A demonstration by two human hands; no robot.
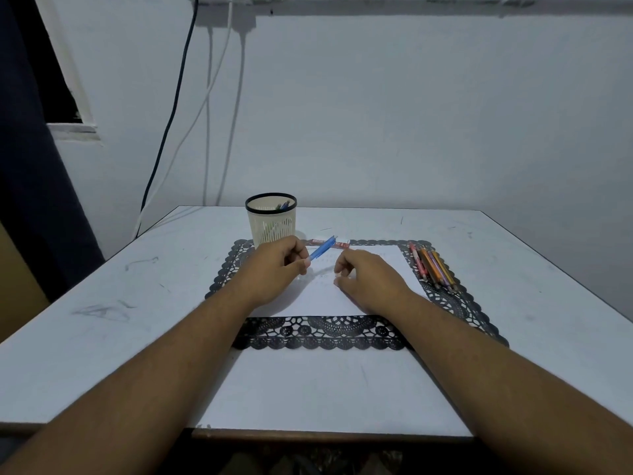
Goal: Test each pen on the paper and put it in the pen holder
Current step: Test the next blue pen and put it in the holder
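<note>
So your left hand [279, 265] pinches the blue plastic pen [321, 248] near its tip, angled toward the cream slotted pen holder [271, 219], probably ready to drop in. Your right hand [363, 279], loosely curled and gripping nothing, rests on the white paper sheet [322, 293] so it doesn't slide.

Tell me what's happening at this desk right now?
A person sits at a white table, testing pens. The left hand grips a blue plastic pen raised at a slant above the white sheet of paper, which lies on a black lace placemat. The right hand rests on the paper with loosely curled fingers. The cream mesh pen holder already holds a few pens, while a bundle of coloured pens waits on the placemat's right edge.
</note>
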